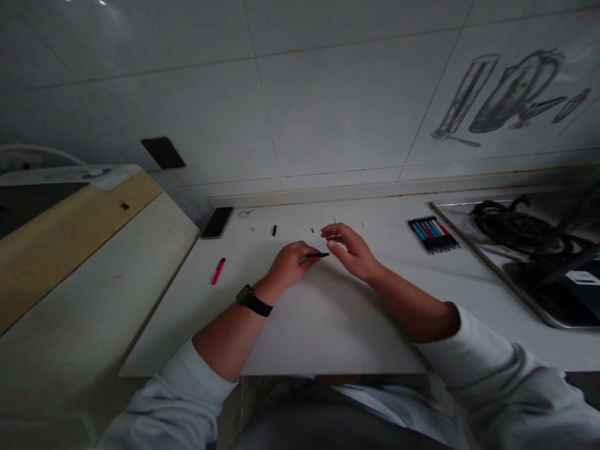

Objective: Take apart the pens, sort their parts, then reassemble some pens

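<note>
My left hand [288, 262], with a black watch on its wrist, rests on the white countertop [328, 312] and pinches a thin black pen part [319, 255] that points right. Close beside it my right hand [351, 250] hovers with its fingers curled together; a small white piece seems to sit at their tips, too small to name. Small pen pieces lie just beyond both hands: a black cap [274, 230], a tiny dark bit [312, 230] and a white bit [335, 219].
A red pen [218, 271] lies to the left and a dark phone [217, 222] at the back left. A row of several pens [434, 234] sits right of the hands, beside a gas hob [529, 250]. A tiled wall stands behind.
</note>
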A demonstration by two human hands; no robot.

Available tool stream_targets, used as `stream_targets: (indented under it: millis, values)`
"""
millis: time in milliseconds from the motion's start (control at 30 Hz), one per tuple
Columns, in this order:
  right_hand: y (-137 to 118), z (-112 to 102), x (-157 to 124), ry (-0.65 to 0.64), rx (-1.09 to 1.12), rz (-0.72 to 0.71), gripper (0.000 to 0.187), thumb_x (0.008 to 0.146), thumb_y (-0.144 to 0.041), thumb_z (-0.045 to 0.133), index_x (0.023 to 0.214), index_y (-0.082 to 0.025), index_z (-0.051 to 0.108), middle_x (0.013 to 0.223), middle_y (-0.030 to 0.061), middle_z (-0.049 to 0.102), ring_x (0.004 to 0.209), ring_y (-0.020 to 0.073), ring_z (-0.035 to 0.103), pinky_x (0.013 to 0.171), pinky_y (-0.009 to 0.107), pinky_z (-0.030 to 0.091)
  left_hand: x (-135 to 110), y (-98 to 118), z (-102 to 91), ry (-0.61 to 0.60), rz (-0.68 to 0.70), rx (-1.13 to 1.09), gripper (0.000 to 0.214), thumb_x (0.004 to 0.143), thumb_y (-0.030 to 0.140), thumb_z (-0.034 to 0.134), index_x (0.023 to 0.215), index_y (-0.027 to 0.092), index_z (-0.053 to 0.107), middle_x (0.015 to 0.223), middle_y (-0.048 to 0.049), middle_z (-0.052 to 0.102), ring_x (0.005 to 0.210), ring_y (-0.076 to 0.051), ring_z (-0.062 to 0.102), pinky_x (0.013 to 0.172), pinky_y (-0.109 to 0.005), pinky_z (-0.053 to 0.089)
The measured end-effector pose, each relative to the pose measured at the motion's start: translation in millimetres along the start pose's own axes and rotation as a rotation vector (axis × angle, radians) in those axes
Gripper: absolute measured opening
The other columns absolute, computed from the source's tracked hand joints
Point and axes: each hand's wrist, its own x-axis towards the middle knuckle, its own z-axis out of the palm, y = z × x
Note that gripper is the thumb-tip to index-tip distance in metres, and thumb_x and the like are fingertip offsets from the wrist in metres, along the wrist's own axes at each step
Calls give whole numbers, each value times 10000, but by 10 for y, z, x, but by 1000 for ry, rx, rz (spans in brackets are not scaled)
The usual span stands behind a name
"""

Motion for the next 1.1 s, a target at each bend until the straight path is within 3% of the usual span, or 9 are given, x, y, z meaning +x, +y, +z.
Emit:
stream_targets:
  millis: [133,233,367,467,533,633,733,933,1100]
  values:
    - [41,-269,103,175,-6,93,430,1035,-568,411,1231,-229,590,1141,104,692,1072,217,666,918,367,541,8,5,-1,22,-13,-3,146,950,231,667,1060,238,762,991,-45,750,950,-191,691,886,-354,547]
    - [97,-580,160,178,-261,230,367,1002,-537,497,1058,-214,663,930,67,727,850,195,674,788,329,530,11,-11,5,77,-63,25,149,963,215,634,1053,214,752,995,-53,754,948,-191,692,877,-347,546]
    - [204,-846,134,-241,-521,354,182,866,-407,711,859,-225,712,788,35,738,677,174,649,640,291,474,11,-56,15,121,-127,53,148,962,204,619,1043,197,742,1004,-54,757,947,-190,690,879,-347,544]
    - [272,-819,73,-531,-581,382,151,747,-337,827,808,-235,733,760,28,748,631,176,649,570,278,430,7,-89,23,126,-147,57,145,964,220,614,1034,198,739,1017,-55,758,946,-187,688,870,-344,545]
    - [296,-740,40,-637,-632,350,143,725,-318,845,741,-234,731,733,32,744,619,183,645,549,282,404,2,-103,24,121,-153,55,147,967,230,609,1033,201,737,1019,-56,756,946,-186,686,856,-339,549]
    - [300,-631,24,-687,-661,285,171,788,-336,797,682,-230,714,715,41,736,618,184,636,552,286,391,-4,-109,23,115,-160,44,151,968,234,605,1040,207,734,1020,-53,754,942,-184,685,834,-329,550]
    - [275,-585,48,-602,-566,297,133,880,-349,707,812,-236,728,795,40,752,670,178,650,598,279,425,-4,-111,20,123,-152,43,147,969,237,605,1039,208,731,1023,-53,751,935,-181,683,837,-329,549]
    - [186,-547,135,-198,-416,190,161,961,-322,566,1006,-211,674,888,55,733,747,178,635,700,288,456,8,-106,8,178,-115,57,141,975,225,595,1047,200,713,1030,-57,740,970,-184,677,891,-347,540]
    - [140,-502,142,-120,-434,82,174,970,-321,551,990,-206,679,945,70,717,786,184,622,742,298,456,11,-97,0,187,-108,57,131,967,207,606,1048,194,709,1042,-56,742,983,-184,680,914,-352,540]
